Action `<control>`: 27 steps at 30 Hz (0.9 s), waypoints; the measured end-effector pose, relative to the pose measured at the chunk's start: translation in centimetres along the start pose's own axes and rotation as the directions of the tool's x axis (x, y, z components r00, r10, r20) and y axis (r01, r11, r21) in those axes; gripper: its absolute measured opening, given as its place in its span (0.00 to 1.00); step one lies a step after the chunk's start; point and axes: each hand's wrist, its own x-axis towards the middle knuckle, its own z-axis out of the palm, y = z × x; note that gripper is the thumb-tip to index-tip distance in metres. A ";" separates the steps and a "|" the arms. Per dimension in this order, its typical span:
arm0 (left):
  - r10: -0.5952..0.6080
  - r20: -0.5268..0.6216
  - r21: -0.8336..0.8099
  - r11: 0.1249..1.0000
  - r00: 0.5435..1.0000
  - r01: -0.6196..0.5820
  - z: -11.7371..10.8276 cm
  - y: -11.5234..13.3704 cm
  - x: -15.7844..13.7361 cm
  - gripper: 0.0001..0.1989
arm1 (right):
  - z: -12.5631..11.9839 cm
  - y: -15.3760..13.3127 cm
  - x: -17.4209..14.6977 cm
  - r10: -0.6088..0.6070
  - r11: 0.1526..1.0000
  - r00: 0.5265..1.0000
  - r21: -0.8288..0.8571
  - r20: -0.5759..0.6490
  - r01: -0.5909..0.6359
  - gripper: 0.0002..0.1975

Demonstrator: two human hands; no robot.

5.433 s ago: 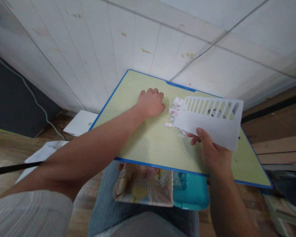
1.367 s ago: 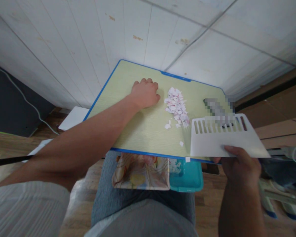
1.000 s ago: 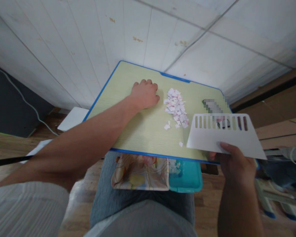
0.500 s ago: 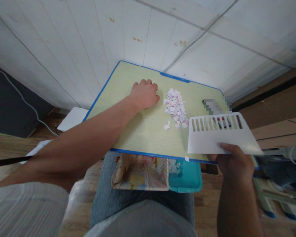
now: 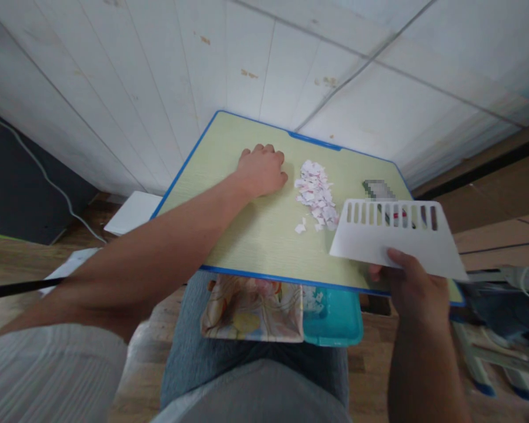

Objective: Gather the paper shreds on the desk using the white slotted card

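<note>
My left hand (image 5: 261, 170) lies palm down on a pale yellow-green tabletop (image 5: 251, 235) with a blue rim. Its fingers are bent and slightly apart, with their tips partly hidden, and I see nothing in it. Just right of it is an elongated heap of torn white paper scraps (image 5: 316, 194), some with pinkish marks. My right hand (image 5: 417, 288) pinches a flat white sheet with a row of slots (image 5: 379, 244), its thumb on top. The sheet is held tilted over the table's right front part, its left side close to the heap.
A pixelated rectangular object (image 5: 379, 190) lies at the table's right. Below the front edge, on my lap, are a patterned fabric-lined container (image 5: 264, 326) and a turquoise tray (image 5: 339, 323) with white bits. A white panelled wall (image 5: 242, 53) rises behind the table.
The slotted sheet has tilted in my right hand, its lower left corner moving up and left. A small white scrap seen at the table's front edge is gone from there. My left hand stays put.
</note>
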 end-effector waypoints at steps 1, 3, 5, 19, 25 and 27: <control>-0.001 0.001 -0.001 1.000 1.000 0.001 0.0 0.0 0.0 0.32 | 0.3 0.1 0.0 -0.008 1.000 1.000 -0.025 0.006 0.009 0.20; -0.002 0.003 -0.001 1.000 1.000 0.002 0.0 0.0 0.0 0.32 | 1.0 0.3 0.1 -0.028 0.998 0.999 -0.062 0.027 0.029 0.18; -0.003 0.005 0.001 1.000 1.000 0.003 -0.1 0.1 -0.1 0.32 | 1.8 0.6 0.1 -0.046 0.994 0.998 -0.096 0.052 0.051 0.17; 0.000 0.020 0.007 1.000 1.000 -0.001 -0.4 0.3 -0.3 0.31 | 2.8 1.9 0.7 -0.112 0.963 0.993 -0.241 0.045 0.120 0.17; -0.002 0.014 0.015 1.000 1.000 0.002 -0.3 0.2 -0.2 0.30 | 2.8 1.1 0.7 -0.148 0.905 0.977 -0.378 0.152 0.196 0.22; 0.000 0.014 0.014 1.000 1.000 0.000 -0.3 0.2 -0.2 0.30 | 2.5 0.8 0.7 -0.160 0.901 0.971 -0.377 0.176 0.216 0.21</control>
